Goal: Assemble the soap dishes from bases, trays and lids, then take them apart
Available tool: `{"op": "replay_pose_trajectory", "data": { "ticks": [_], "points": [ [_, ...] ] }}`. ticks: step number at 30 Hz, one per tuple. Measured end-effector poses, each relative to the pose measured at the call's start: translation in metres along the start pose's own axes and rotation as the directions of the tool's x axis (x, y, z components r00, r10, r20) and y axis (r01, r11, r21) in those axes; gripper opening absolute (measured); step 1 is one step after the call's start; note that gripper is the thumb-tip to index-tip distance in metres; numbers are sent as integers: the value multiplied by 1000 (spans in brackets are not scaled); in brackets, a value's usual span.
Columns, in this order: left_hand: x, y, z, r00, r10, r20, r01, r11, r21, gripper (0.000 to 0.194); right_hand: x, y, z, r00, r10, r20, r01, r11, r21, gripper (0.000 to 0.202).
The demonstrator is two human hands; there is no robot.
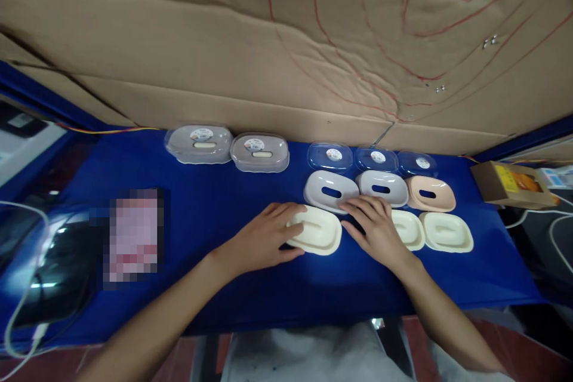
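My left hand [272, 234] is curled round the left end of a cream plastic dish [320, 231], thumb at the near edge and fingers at the rim. My right hand [375, 230] lies to the right of that dish with fingers extended. Its fingertips are at the near edge of a grey slotted oval tray [329, 190], and whether they grip it I cannot tell. A second grey slotted tray [385, 186] and a peach slotted tray [432, 194] stand alongside. Two more cream dishes [448, 231] sit to the right, one partly hidden by my right hand.
Behind the trays are several clear lids [331, 158] with round labels. Two lidded grey boxes [261, 153] stand at the back left on the blue table cover [250, 298]. A cardboard box [510, 185] is at the right. Cardboard [224, 59] walls the back; a blurred pink item [134, 236] lies left.
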State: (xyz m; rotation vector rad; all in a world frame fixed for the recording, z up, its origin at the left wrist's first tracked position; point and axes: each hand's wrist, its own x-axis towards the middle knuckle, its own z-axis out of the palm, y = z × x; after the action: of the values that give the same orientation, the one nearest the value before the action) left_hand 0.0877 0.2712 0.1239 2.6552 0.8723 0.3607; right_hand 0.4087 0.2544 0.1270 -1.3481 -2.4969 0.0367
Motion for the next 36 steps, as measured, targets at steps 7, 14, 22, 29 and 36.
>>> {"op": "replay_pose_trajectory", "data": {
  "ticks": [7,14,22,29,36],
  "points": [
    [-3,-11,-3,993,-118,-20,114,984,-137,51,0,-2,-6,974,48,-219,-12,987,162,25],
    [-1,-17,11,960,-263,-96,225,929,-292,138,-4,-15,-11,960,-24,-280,106,954,281,33],
    [1,-14,2,974,-224,30,219,903,-369,136,-3,-36,-3,951,-277,-135,305,914,268,22],
    [0,-17,2,983,-174,53,180,970,-165,114,-7,-33,-2,930,-347,-116,363,916,168,27],
    [1,-14,2,990,-137,38,141,984,-108,100,-3,-39,4,903,-409,-135,421,904,79,19]
  ]
}}
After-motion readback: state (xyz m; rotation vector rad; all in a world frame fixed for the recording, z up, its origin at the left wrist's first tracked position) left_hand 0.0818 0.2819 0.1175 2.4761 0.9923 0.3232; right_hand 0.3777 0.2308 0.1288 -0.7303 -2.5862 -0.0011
